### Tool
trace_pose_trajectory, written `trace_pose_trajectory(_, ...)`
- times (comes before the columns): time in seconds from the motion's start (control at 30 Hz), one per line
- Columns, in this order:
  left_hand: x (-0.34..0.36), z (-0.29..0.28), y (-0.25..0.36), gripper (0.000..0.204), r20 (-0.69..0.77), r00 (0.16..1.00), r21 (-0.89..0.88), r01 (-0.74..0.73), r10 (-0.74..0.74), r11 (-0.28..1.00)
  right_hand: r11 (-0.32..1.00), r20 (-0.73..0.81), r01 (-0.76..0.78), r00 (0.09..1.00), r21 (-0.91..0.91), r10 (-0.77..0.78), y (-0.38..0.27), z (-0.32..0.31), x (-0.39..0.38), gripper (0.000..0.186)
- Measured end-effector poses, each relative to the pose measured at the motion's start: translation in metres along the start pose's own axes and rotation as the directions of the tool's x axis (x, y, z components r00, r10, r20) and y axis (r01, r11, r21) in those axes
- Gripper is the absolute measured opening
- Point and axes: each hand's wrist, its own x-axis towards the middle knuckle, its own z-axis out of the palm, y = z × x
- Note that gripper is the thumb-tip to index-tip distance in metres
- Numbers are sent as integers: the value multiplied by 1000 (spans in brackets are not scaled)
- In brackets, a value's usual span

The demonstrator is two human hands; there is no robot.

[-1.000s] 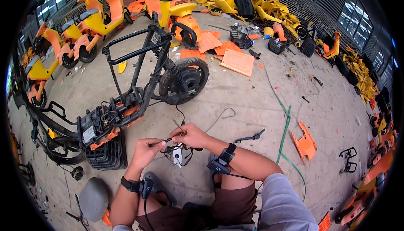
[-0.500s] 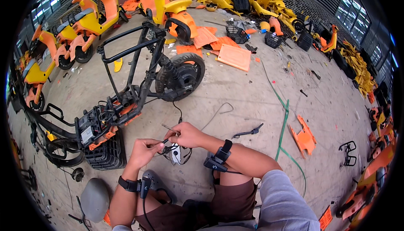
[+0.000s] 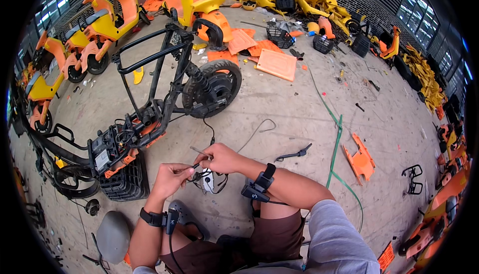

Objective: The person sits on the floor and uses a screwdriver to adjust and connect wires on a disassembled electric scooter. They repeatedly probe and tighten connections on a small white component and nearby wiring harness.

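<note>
My left hand (image 3: 172,177) is closed, thumb and fingertips pinching one end of a thin black cable (image 3: 196,166). My right hand (image 3: 219,159) is closed on the same cable close by. A slim greyish rod (image 3: 199,151) sticks out of the right fingers toward the left; its kind is not clear. Below the hands hangs or lies a white part (image 3: 208,180) with black wires looped around it. Another dark cable (image 3: 213,137) runs from the rear wheel of a stripped scooter frame (image 3: 158,69) down to behind my right hand.
A black basket (image 3: 127,180) stands under the frame. A grey scooter seat (image 3: 113,237) is at lower left. On the floor to the right lie a black bracket (image 3: 294,153), a green strap (image 3: 336,144) and an orange panel (image 3: 359,160). Scooters (image 3: 122,9) and heaped yellow panels (image 3: 319,0) are farther back.
The view has shifted very slightly. Both hands keep nearly the same pose on the cable; nothing has been let go.
</note>
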Motion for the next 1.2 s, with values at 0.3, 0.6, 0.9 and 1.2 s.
trace_pose_trajectory(0.3, 6, 4, -12, 23, -135, 972, 111, -176, 190, 978, 991, -61, -95, 993, 91, 101, -4, 4, 6, 28)
trace_pose_trajectory(0.6, 9, 6, -15, 23, -131, 971, 129, -184, 201, 974, 998, -123, -69, 990, 7, 69, 1, 5, 5, 28)
trace_pose_trajectory(0.9, 7, 6, -7, 13, -215, 969, -55, -137, 122, 989, 994, -67, -99, 993, 46, 102, -2, 2, 3, 26)
trace_pose_trajectory(1.2, 8, 4, -3, 15, -252, 951, -17, -188, 178, 982, 980, -68, -72, 994, 184, 86, 2, 5, 5, 28)
